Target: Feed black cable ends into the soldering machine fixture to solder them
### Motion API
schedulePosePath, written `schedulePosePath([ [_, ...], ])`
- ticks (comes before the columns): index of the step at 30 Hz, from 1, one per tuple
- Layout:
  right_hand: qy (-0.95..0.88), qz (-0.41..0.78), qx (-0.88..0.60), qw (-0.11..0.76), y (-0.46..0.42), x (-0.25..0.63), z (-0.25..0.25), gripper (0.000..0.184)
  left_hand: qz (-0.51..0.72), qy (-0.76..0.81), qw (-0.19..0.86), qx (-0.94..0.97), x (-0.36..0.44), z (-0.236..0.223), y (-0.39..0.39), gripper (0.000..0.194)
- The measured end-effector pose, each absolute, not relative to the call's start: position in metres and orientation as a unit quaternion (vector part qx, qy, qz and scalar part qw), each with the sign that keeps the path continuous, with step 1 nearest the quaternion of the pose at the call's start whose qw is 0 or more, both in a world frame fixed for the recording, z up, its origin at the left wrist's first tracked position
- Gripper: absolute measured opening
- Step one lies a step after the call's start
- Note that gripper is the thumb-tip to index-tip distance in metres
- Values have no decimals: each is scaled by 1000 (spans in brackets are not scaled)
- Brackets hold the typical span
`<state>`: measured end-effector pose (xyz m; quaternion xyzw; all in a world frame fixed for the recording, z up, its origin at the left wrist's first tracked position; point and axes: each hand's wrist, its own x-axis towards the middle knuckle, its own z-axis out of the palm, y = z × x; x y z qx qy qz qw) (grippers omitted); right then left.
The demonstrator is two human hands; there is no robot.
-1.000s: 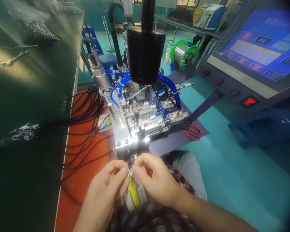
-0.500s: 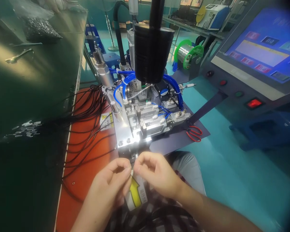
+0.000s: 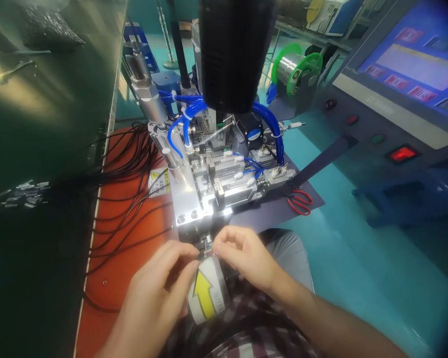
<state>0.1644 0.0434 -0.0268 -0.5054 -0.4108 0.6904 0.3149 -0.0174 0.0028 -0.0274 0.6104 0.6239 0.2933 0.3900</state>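
Note:
My left hand (image 3: 160, 278) is closed in a pinch, with what looks like the dark end of a black cable at its fingertips. Thin wires (image 3: 208, 251), reddish and pale, stretch across the small gap between my hands. Their ends are pinched by the thumb and finger of my right hand (image 3: 242, 253). Both hands are at the front of a metal bench machine (image 3: 224, 181) with blue air hoses, just below its brightly lit front edge. A white label with a yellow arrow (image 3: 205, 293) lies beneath the fingers.
Black cables (image 3: 134, 149) run from the dark green table (image 3: 41, 278) over the orange surface (image 3: 115, 248). Red-handled cutters (image 3: 300, 203) lie right of the machine. A control screen (image 3: 414, 64), a green wire spool (image 3: 298, 69) and a black nozzle (image 3: 235, 54) stand around it.
My fingertips have moved slightly apart, and thin wires now show between them. The left hand has tilted, uncovering more of the arrow label. The camera view has shifted a little.

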Motion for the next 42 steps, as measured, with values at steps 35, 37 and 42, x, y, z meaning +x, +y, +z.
schedulePosePath([
  [35,-446,656,-525,307,55,165,-57,14,244,530,126,802,-27,-65,9,33],
  [37,-452,655,-522,308,55,165,-56,15,242,532,137,800,-27,-64,8,33],
  [42,-450,655,-525,303,57,165,-55,15,249,523,109,808,-29,-67,8,34],
])
